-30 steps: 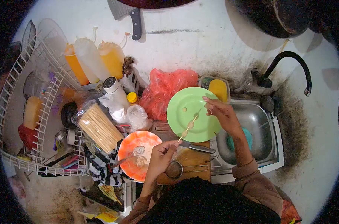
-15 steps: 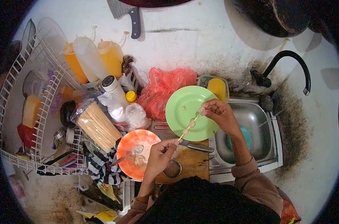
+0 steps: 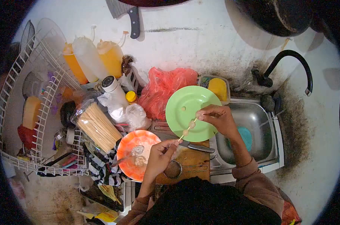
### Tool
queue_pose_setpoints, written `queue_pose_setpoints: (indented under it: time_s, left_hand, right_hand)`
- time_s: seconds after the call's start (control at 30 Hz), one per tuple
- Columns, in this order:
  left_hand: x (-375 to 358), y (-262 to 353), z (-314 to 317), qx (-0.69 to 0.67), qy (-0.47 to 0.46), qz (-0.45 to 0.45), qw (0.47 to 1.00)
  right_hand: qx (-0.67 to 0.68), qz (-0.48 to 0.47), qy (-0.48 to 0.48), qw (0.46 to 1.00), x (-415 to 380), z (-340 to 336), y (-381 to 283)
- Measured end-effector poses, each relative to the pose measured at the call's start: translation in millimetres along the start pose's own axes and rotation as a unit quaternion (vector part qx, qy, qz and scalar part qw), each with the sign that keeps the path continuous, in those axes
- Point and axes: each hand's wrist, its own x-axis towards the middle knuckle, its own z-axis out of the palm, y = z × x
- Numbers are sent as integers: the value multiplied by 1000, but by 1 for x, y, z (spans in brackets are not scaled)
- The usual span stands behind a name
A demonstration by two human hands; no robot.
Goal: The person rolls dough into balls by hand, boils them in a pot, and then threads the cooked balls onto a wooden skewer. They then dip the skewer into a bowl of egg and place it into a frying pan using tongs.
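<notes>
My left hand (image 3: 161,155) pinches the lower end of a thin wooden skewer (image 3: 181,138). Several small pale balls (image 3: 192,124) are threaded along it. Near the skewer's upper end, my right hand (image 3: 217,117) has its fingers closed around a ball. Beneath the skewer is a green plate (image 3: 176,101), with one small pale ball (image 3: 183,108) lying on it. Beside my left hand, an orange-and-white bowl (image 3: 125,144) holds a pale lump (image 3: 140,161) and a spoon.
A bag of skewers (image 3: 98,125) lies left of the bowl. Behind the plate sits a red plastic bag (image 3: 164,84). A knife (image 3: 200,148) and small strainer (image 3: 173,169) rest on the cutting board (image 3: 194,159). The sink (image 3: 258,120) and black faucet (image 3: 289,54) are at right.
My right hand has shifted slightly down and left along the skewer, and its fingers have closed around the top ball. My left hand has stayed nearly in place.
</notes>
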Motion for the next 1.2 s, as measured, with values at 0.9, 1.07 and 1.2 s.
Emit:
queue_pose_setpoints:
  time_s: [0.9, 1.07, 1.2]
  left_hand:
    - [7, -1, 13, -81, 50, 15, 995]
    - [3, 7, 11, -104, 40, -7, 994]
    - [2, 9, 13, -109, 37, -25, 993]
  right_hand:
    - [52, 84, -64, 993, -21, 57, 6]
    - [126, 99, -48, 986, -18, 61, 9]
    - [126, 99, -42, 986, -17, 58, 2]
